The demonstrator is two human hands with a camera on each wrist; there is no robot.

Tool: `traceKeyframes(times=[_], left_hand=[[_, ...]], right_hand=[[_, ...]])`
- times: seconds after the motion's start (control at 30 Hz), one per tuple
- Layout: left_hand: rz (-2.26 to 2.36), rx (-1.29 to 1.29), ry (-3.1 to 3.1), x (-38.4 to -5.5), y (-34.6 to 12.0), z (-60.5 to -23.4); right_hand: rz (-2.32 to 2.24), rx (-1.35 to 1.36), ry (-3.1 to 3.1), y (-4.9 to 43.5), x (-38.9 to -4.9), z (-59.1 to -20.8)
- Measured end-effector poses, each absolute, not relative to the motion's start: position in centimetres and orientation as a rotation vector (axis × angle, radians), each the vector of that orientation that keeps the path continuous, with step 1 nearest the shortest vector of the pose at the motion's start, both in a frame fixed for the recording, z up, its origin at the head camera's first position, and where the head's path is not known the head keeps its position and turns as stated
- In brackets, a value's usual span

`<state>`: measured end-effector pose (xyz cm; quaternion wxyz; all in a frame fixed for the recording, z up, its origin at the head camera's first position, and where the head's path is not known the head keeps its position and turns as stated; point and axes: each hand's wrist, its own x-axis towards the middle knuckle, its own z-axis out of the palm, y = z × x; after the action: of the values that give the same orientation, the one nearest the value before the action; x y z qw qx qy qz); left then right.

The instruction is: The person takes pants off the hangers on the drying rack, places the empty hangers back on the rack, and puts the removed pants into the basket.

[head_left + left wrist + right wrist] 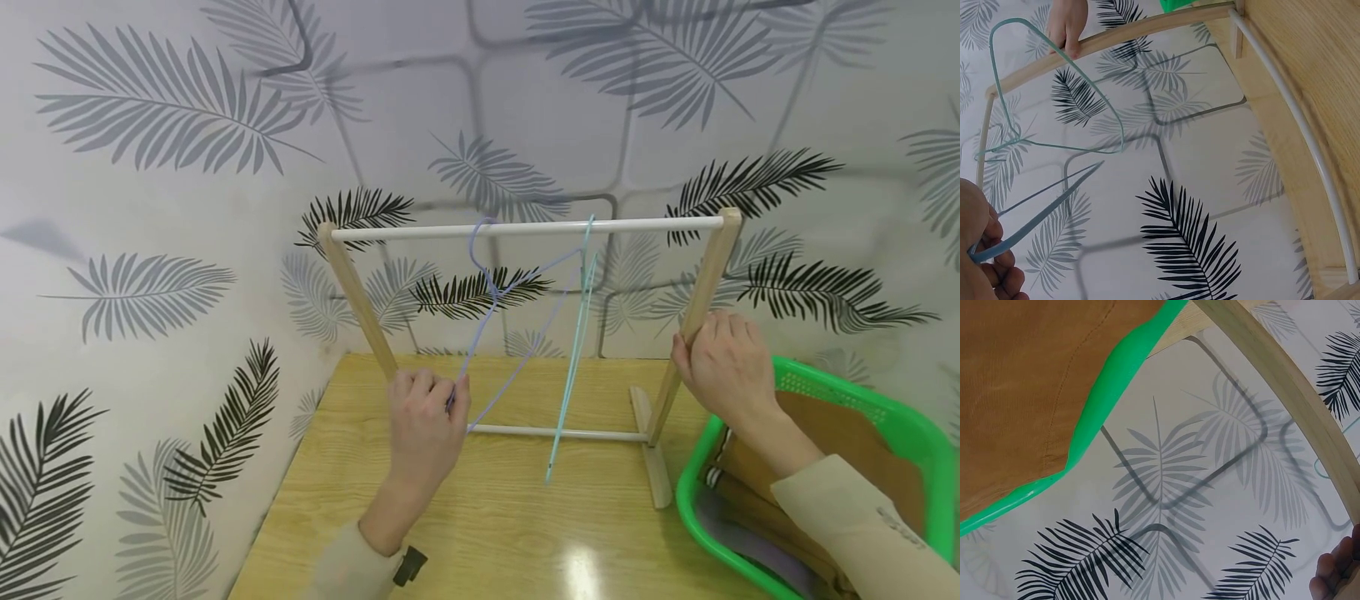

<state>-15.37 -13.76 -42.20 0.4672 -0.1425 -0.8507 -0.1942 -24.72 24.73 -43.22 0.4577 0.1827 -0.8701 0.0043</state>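
A purple clothes hanger (494, 293) hooks over the white top bar (420, 232) of a small wooden garment rack. Its lower corner is gripped by my left hand (427, 425), which also covers the lower part of the rack's left post (358, 296). In the left wrist view, curled fingers hold the hanger (1035, 220), which looks bluish there. A turquoise hanger (574, 354) hangs on the bar to the right, seen nearly edge-on. My right hand (727, 362) grips the right wooden post (708, 271) at about mid-height; only some of its fingers (1335, 569) show in the right wrist view.
A green plastic basket (937, 458) stands on the right, beside the rack's foot (656, 475). Folded brown cloth (847, 433) and a purple-grey piece (757, 537) lie inside. The wooden table (480, 525) meets a leaf-patterned wall (420, 108) behind the rack.
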Motion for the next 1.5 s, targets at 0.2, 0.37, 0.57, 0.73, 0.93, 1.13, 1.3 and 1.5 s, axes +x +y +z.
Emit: traceKeyframes(times=[0.2,0.37,0.57,0.73,0.93,1.13,1.3,1.5], left_hand=[[-0.488,-0.332,-2.115,-15.3,-13.2,-42.4],[-0.489,-0.319,-2.148,-15.2,-12.7,-42.7],[-0.522,-0.290,-2.173,-15.3,-12.1,-42.8],[-0.544,-0.265,-2.206,-15.4,-11.8,-42.8],[-0.562,-0.227,-2.223,-15.4,-11.4,-42.7],[-0.569,-0.215,-2.238,-15.4,-10.9,-42.5],[-0.574,-0.212,-2.255,-15.2,-10.4,-42.5],[-0.560,-0.234,-2.249,-15.2,-9.9,-42.6]], right_hand=[[0.012,0.446,-2.143,24.7,-24.7,-43.4],[0.016,0.444,-2.154,24.7,-24.7,-43.3],[0.010,0.449,-2.158,24.7,-24.6,-43.3],[0.008,0.452,-2.159,24.7,-24.6,-43.3],[0.003,0.452,-2.159,24.7,-24.6,-43.4],[0.005,0.450,-2.159,24.7,-24.6,-43.4],[0.019,0.445,-2.173,24.7,-24.5,-43.4],[0.038,0.448,-2.178,24.7,-24.5,-43.4]])
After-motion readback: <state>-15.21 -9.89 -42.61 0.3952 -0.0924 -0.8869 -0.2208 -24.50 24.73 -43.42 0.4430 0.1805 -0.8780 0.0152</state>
